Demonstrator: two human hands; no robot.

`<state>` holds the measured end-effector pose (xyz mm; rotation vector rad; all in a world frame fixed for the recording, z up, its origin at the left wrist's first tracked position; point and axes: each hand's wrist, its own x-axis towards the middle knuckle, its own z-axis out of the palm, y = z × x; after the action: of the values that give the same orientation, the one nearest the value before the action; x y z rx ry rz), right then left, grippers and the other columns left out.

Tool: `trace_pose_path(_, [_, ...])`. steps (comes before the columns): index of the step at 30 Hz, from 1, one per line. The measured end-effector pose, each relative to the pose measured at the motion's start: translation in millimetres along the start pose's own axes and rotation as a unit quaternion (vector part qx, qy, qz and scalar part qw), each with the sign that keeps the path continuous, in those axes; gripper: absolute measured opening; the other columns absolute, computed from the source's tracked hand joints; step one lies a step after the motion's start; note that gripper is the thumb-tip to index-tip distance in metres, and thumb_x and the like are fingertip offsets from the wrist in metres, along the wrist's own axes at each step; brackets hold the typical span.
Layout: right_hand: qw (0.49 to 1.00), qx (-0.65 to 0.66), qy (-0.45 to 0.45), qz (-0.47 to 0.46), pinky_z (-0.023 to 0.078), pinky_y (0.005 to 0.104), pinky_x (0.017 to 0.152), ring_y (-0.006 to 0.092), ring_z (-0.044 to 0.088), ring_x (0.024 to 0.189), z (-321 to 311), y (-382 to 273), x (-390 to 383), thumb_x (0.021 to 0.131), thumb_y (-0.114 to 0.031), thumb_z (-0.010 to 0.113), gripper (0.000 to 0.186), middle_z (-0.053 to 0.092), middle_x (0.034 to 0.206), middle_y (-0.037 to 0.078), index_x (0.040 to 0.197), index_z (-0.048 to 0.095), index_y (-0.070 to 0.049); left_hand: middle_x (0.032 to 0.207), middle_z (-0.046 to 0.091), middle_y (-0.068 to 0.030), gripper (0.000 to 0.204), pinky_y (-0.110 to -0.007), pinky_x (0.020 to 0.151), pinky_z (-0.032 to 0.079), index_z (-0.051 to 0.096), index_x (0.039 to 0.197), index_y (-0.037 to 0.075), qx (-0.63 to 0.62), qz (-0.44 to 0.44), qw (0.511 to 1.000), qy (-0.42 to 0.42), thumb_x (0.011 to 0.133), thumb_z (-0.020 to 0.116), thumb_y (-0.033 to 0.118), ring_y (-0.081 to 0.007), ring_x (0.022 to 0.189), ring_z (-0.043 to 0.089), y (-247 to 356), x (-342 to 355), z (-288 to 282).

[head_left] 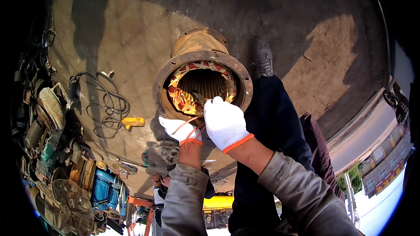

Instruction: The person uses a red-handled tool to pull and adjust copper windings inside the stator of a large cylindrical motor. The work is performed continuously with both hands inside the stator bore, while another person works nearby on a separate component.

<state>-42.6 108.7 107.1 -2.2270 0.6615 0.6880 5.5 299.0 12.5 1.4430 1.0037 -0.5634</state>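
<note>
At the ends of two grey sleeves (pixel 183 196), both hands wear white knitted gloves with orange cuffs. The left hand (pixel 180 130) is by the near rim of a rusty motor housing (pixel 197 56), its fingertips hidden; I cannot tell whether they are spread or pinching. Thin reddish cords (pixel 187 127) cross that glove and its wrist. The right hand (pixel 224 120) overlaps the near right part of the same rim, hiding some of it; its fingers curl inward out of sight, so what they pinch, if anything, I cannot tell. The housing lies on the floor (pixel 144 52), away from its edges, its open end facing the hands and red-and-yellow windings (pixel 177 94) ringing the bore.

Close on the right, a dark trouser leg (pixel 275 122) ending in a grey shoe (pixel 264 59) takes up the space beside the housing. A round metal part (pixel 168 150) sits near the left wrist. Farther left, loops of dark cable (pixel 114 109) sprawl across the floor around a yellow handle-like piece (pixel 134 122).

Along the floor's left edge are heaped machine parts, a blue motor (pixel 105 187) and a round fan guard (pixel 68 199) among them. Another person's hands (pixel 160 180) show beyond the left forearm. Farthest off, past the floor's right edge, stands a building (pixel 387 161).
</note>
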Motion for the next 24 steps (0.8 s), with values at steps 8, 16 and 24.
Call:
trace_pose_path(8, [0.997, 0.023, -0.057, 0.042, 0.059, 0.0429, 0.073, 0.0323, 0.074, 0.085, 8, 8, 30, 0.089, -0.016, 0.063, 0.02, 0.07, 0.094, 0.017, 0.096, 0.076, -0.003, 0.148, 0.055, -0.0157, 0.067, -0.041, 0.107, 0.051, 0.049, 0.147, -0.002, 0.055, 0.075, 0.981, 0.173, 0.108, 0.044, 0.052, -0.0292, 0.125, 0.061, 58, -32, 97])
trace_pose_path(16, [0.995, 0.067, -0.067, -0.007, 0.059, 0.0453, 0.071, 0.0375, 0.072, 0.077, 54, 14, 80, 0.085, -0.014, 0.063, 0.019, 0.072, 0.084, 0.021, 0.089, 0.078, -0.003, 0.142, 0.058, -0.0151, 0.063, -0.038, 0.103, 0.052, 0.052, 0.142, -0.005, 0.08, 0.117, 0.97, 0.196, 0.109, 0.042, 0.048, -0.0261, 0.121, 0.062, 52, -26, 97])
trace_pose_path(24, [0.989, 0.116, -0.087, -0.03, 0.055, 0.0489, 0.067, 0.0419, 0.069, 0.075, 68, 30, 89, 0.084, -0.011, 0.059, 0.016, 0.068, 0.084, 0.024, 0.09, 0.071, -0.002, 0.153, 0.048, -0.0126, 0.064, -0.038, 0.116, 0.04, 0.042, 0.152, 0.0, 0.095, 0.083, 0.98, 0.155, 0.11, 0.038, 0.047, -0.0259, 0.136, 0.052, 41, -4, 59])
